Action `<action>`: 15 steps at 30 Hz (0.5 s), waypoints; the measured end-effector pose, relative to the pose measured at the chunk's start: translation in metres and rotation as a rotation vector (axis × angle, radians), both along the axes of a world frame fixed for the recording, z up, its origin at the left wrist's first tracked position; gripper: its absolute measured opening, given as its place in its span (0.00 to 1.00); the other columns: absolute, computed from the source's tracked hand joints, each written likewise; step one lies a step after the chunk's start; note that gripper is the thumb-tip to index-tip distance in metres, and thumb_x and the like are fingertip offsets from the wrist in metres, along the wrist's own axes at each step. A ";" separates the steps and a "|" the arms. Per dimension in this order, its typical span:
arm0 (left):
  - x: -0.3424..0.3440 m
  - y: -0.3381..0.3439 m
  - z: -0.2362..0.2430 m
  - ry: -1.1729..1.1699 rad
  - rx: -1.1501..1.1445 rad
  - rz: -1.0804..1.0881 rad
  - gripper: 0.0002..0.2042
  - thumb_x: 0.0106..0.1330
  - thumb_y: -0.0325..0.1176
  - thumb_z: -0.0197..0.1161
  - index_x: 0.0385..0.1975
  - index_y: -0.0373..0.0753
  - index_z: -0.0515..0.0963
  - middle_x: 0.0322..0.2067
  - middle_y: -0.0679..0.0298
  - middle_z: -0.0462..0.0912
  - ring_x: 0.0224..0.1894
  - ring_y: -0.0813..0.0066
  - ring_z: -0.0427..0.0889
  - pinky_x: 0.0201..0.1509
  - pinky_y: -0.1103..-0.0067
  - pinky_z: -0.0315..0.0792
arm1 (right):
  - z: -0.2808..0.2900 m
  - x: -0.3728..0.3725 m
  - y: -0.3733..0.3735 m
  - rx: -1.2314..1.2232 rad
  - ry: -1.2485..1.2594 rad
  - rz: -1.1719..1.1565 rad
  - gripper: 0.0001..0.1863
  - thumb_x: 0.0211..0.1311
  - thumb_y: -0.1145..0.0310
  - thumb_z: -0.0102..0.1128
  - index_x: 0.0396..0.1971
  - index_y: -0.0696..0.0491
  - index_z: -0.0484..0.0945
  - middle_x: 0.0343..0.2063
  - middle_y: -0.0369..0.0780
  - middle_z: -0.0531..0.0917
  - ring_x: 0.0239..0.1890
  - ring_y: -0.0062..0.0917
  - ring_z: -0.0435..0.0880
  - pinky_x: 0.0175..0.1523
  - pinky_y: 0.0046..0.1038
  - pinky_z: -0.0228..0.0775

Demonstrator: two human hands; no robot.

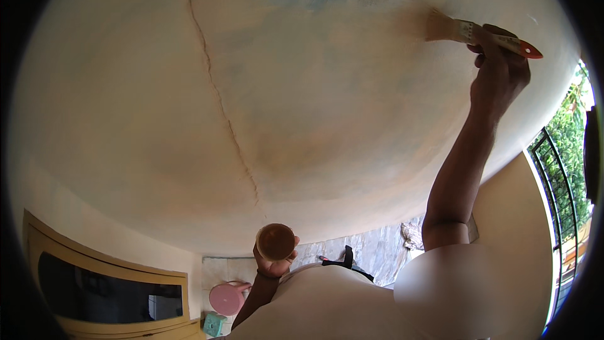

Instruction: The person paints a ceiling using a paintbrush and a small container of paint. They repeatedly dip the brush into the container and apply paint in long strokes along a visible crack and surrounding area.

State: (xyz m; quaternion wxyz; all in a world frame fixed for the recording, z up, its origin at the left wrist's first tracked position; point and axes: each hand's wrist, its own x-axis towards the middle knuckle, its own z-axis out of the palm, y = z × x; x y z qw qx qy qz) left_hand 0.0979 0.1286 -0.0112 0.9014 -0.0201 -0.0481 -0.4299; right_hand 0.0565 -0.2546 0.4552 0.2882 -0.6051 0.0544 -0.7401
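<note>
High on the right, my right hand (496, 66) grips a flat paintbrush (506, 42) with a pale handle and a red-orange tip. Its bristles point left and touch the wall (327, 119), which carries blotchy cream, tan and bluish paint. Down at the lower middle, my left hand (272, 266) is wrapped round a small round cup (275, 242) holding something brown. The cup is held just below the end of a long crack (217, 88) that runs down the wall.
A wooden-framed dark glass panel (110, 289) stands at lower left. Near it on the floor are a pink plastic stool (226, 298) and a green one (214, 323). A black railing (561, 176) with greenery behind it lies at the right. Grey sheeting (371, 249) covers floor below.
</note>
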 end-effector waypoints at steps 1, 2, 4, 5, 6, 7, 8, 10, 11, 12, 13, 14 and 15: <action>0.000 -0.006 -0.003 0.012 -0.016 -0.022 0.31 0.71 0.56 0.60 0.65 0.41 0.71 0.63 0.54 0.72 0.66 0.45 0.71 0.55 0.52 0.82 | 0.006 -0.009 -0.003 -0.029 0.006 -0.101 0.07 0.57 0.73 0.70 0.33 0.60 0.88 0.26 0.40 0.88 0.28 0.22 0.88 0.36 0.21 0.81; -0.001 -0.011 -0.007 0.025 -0.032 -0.046 0.31 0.71 0.56 0.61 0.65 0.41 0.71 0.63 0.54 0.72 0.66 0.45 0.71 0.55 0.52 0.82 | 0.010 -0.021 -0.012 -0.090 0.070 -0.297 0.06 0.57 0.71 0.71 0.32 0.58 0.88 0.28 0.36 0.89 0.29 0.20 0.88 0.38 0.22 0.82; 0.004 -0.007 -0.008 0.022 -0.023 -0.045 0.31 0.70 0.57 0.61 0.65 0.40 0.71 0.63 0.54 0.72 0.67 0.44 0.71 0.55 0.52 0.82 | 0.007 -0.018 0.011 -0.211 0.091 -0.433 0.04 0.57 0.71 0.71 0.30 0.54 0.87 0.29 0.33 0.89 0.29 0.21 0.89 0.38 0.24 0.82; 0.006 0.000 -0.007 0.014 -0.011 -0.031 0.32 0.70 0.57 0.61 0.65 0.40 0.72 0.62 0.53 0.73 0.67 0.44 0.71 0.56 0.52 0.82 | 0.004 -0.010 0.021 -0.262 0.101 -0.489 0.02 0.57 0.71 0.71 0.29 0.52 0.87 0.30 0.32 0.89 0.29 0.22 0.89 0.38 0.25 0.82; 0.006 0.002 -0.004 0.008 -0.009 -0.033 0.32 0.70 0.57 0.61 0.65 0.40 0.72 0.62 0.53 0.73 0.67 0.44 0.71 0.56 0.52 0.82 | 0.005 0.000 0.020 -0.476 0.120 -0.596 0.03 0.57 0.71 0.69 0.29 0.46 0.84 0.31 0.30 0.88 0.32 0.24 0.89 0.35 0.29 0.81; 0.007 0.001 -0.001 0.011 -0.020 -0.046 0.32 0.70 0.57 0.61 0.65 0.40 0.72 0.62 0.53 0.73 0.67 0.44 0.71 0.56 0.52 0.82 | 0.010 0.010 0.043 -0.634 0.176 -0.753 0.05 0.57 0.72 0.65 0.30 0.43 0.81 0.29 0.33 0.84 0.33 0.26 0.87 0.32 0.32 0.78; 0.008 0.000 0.003 0.010 -0.027 -0.058 0.31 0.70 0.57 0.61 0.65 0.40 0.72 0.62 0.53 0.73 0.67 0.44 0.71 0.56 0.52 0.82 | 0.009 0.026 0.055 -0.726 0.279 -0.816 0.05 0.58 0.72 0.63 0.29 0.43 0.78 0.26 0.33 0.80 0.33 0.27 0.84 0.30 0.32 0.77; 0.011 -0.002 0.008 0.009 -0.030 -0.086 0.31 0.70 0.56 0.61 0.65 0.40 0.72 0.62 0.53 0.73 0.67 0.44 0.71 0.56 0.52 0.82 | 0.004 0.059 0.088 -0.853 0.285 -0.933 0.08 0.57 0.67 0.67 0.24 0.47 0.76 0.21 0.36 0.76 0.26 0.24 0.81 0.22 0.26 0.75; 0.013 -0.002 0.005 0.006 -0.025 -0.092 0.30 0.71 0.56 0.61 0.65 0.40 0.72 0.62 0.53 0.73 0.67 0.44 0.72 0.56 0.52 0.82 | 0.003 0.062 0.097 -0.907 0.311 -0.890 0.11 0.58 0.65 0.68 0.22 0.49 0.75 0.20 0.37 0.75 0.23 0.22 0.79 0.20 0.23 0.73; 0.012 -0.006 0.003 0.011 -0.030 -0.097 0.30 0.71 0.55 0.61 0.65 0.40 0.72 0.62 0.53 0.73 0.67 0.44 0.72 0.56 0.52 0.82 | 0.004 0.061 0.105 -0.862 0.350 -0.821 0.09 0.55 0.66 0.70 0.22 0.48 0.76 0.20 0.36 0.75 0.22 0.22 0.78 0.19 0.23 0.72; 0.014 -0.009 0.001 0.013 -0.031 -0.105 0.30 0.71 0.55 0.61 0.65 0.40 0.72 0.62 0.53 0.73 0.67 0.44 0.72 0.56 0.52 0.82 | 0.006 0.058 0.111 -0.891 0.301 -0.688 0.07 0.53 0.70 0.70 0.24 0.48 0.78 0.21 0.35 0.75 0.22 0.22 0.78 0.20 0.24 0.72; 0.016 -0.010 -0.001 0.014 -0.032 -0.112 0.30 0.71 0.54 0.61 0.65 0.40 0.72 0.62 0.53 0.73 0.67 0.45 0.72 0.57 0.52 0.82 | 0.010 0.053 0.117 -0.915 0.254 -0.554 0.07 0.51 0.73 0.71 0.25 0.48 0.79 0.21 0.34 0.75 0.22 0.22 0.78 0.21 0.25 0.72; 0.016 -0.005 -0.001 0.016 -0.026 -0.098 0.29 0.71 0.54 0.61 0.65 0.40 0.72 0.61 0.53 0.74 0.67 0.45 0.72 0.57 0.52 0.82 | 0.008 0.053 0.126 -0.926 0.200 -0.393 0.08 0.50 0.76 0.71 0.26 0.48 0.81 0.21 0.33 0.76 0.22 0.23 0.78 0.22 0.26 0.72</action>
